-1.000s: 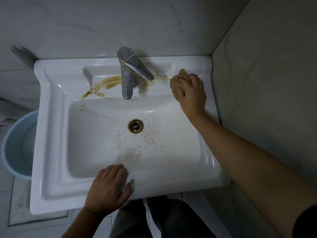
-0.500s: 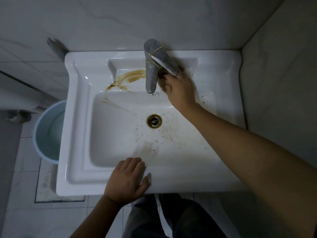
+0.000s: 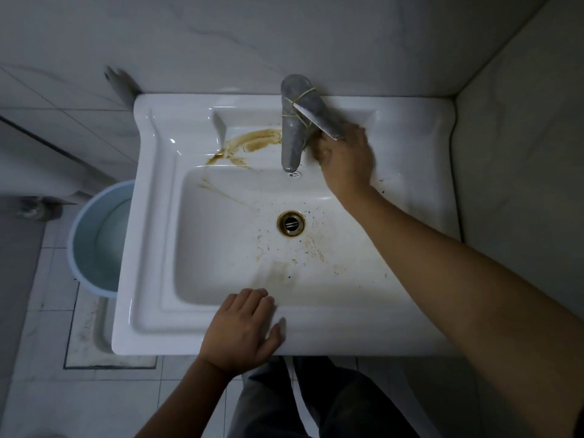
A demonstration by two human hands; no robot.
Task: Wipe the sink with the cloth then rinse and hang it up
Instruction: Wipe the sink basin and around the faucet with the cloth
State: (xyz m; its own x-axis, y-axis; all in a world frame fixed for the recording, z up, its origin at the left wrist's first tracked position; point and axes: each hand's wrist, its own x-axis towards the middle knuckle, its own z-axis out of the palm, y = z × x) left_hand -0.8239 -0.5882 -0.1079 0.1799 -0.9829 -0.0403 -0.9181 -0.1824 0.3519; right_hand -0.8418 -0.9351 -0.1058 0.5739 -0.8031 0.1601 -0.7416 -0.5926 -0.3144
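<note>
Right hand [image 3: 347,159], fingers curled around the cloth [image 3: 318,150] (brownish, blurred), presses it on the sink [image 3: 151,279] ledge just right of the faucet [image 3: 292,137] base, under the lever. Left hand [image 3: 243,330] lies flat on the front rim, fingers relaxed, holding nothing. A brown stain [image 3: 252,142] lies left of the faucet.

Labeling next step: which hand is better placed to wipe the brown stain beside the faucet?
Right. The right hand grips the cloth beside the faucet; the left hand rests empty on the sink rim.

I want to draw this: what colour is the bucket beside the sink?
The bucket is light blue, shown best in the head view.
</note>
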